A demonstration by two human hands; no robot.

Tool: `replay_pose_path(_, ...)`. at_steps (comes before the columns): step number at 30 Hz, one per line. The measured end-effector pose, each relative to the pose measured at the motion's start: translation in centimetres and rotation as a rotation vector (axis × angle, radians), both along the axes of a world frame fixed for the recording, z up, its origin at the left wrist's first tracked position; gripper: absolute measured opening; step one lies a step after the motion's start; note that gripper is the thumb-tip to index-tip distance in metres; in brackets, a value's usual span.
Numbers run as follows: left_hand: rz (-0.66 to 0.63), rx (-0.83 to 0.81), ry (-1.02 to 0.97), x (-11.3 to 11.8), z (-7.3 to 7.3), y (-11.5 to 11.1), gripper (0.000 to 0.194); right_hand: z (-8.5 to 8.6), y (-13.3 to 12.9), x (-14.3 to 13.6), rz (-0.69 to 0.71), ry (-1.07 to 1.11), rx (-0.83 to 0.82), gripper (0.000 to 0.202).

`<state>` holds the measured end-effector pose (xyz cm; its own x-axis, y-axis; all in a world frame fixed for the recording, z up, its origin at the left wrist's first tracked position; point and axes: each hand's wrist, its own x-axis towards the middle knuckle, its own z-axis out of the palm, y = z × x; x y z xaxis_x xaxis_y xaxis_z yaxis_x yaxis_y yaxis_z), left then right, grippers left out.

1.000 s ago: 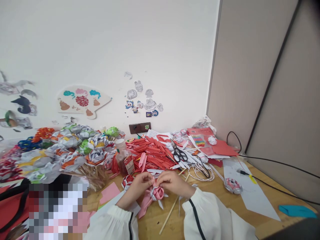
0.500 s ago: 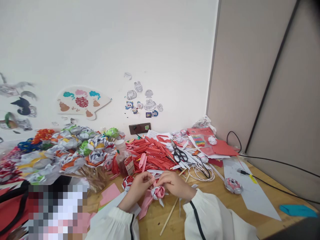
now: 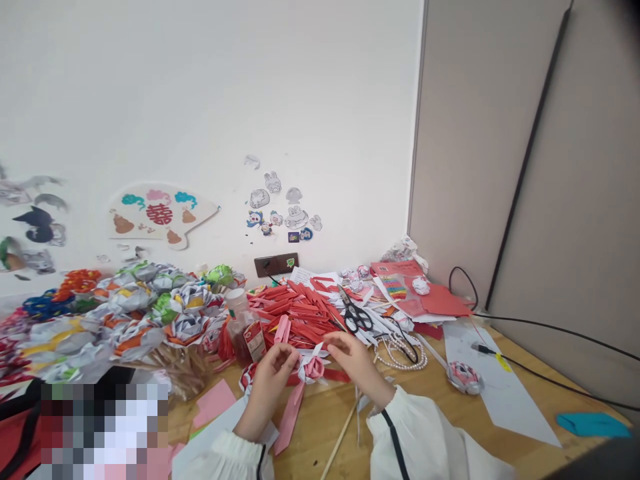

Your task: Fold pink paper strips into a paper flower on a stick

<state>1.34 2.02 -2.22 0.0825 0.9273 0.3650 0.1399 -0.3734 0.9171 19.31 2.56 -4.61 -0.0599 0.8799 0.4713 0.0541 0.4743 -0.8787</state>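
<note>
Left hand [image 3: 271,373] holds paper flower [image 3: 314,369], well inside table's right edge [image 3: 544,367].

On the left, a loose white fabric sleeve [image 3: 225,461] has a gathered cuff [image 3: 244,448]. The right white fabric sleeve [image 3: 435,437] matches; a narrow black stripe [image 3: 395,443] crosses each.

1. White fan [image 3: 136,217] on the wall [image 3: 300,80]: we read a red double-happiness sign [image 3: 159,214], 囍.
2. Bottle [image 3: 235,327], red label [image 3: 255,342]: print too small for us.
3. Red sheet [image 3: 397,269]: faint marks, which we cannot make out.
</note>
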Motion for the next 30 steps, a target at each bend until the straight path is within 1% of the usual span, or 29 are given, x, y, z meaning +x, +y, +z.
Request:
replay_pose_path(2,-0.014,0.020,0.015,0.2,0.1,-0.3,0.024,-0.5,0.6,-0.1,0.071,0.077,-0.117,0.020)
replay_pose_path(4,-0.056,0.032,0.056,0.5,0.1,-0.7,0.021,-0.8,0.9,-0.2,0.117,0.111,-0.178,0.023)
replay_pose_path(6,-0.114,0.029,0.095,0.8,0.0,-0.9,0.017,-0.7,0.8,-0.3,0.105,0.118,-0.196,0.023)
replay_pose_path(9,-0.181,-0.015,0.115,1.2,-0.2,-1.0,0.016,-0.5,0.4,-0.3,0.085,0.066,-0.170,0.016)
replay_pose_path(11,-0.167,-0.039,0.125,1.3,-0.5,-0.8,0.015,-0.3,0.0,-0.4,0.106,0.033,-0.142,0.013)
replay_pose_path(13,-0.124,-0.044,0.144,1.3,-0.8,-0.7,0.014,-0.3,-0.2,-0.5,0.130,0.028,-0.135,0.014)
replay_pose_path(17,-0.061,-0.005,0.202,1.3,-1.1,-0.7,0.011,-0.1,-0.7,-0.8,0.153,0.041,-0.142,0.014)
replay_pose_path(20,-0.041,0.044,0.225,1.2,-0.7,-1.0,0.008,0.5,-1.2,-0.8,0.152,0.031,-0.116,0.013)
replay_pose_path(23,-0.077,0.081,0.256,1.1,0.1,-1.5,0.007,1.1,-1.6,-0.8,0.165,0.001,-0.074,0.014)
replay_pose_path(27,-0.115,0.142,0.363,0.9,1.2,-1.9,0.007,1.4,-1.8,-0.7,0.176,-0.033,-0.016,0.015)
replay_pose_path(30,-0.122,0.202,0.445,0.5,1.5,-2.1,0.008,1.7,-2.0,-0.6,0.160,-0.117,0.040,0.012)
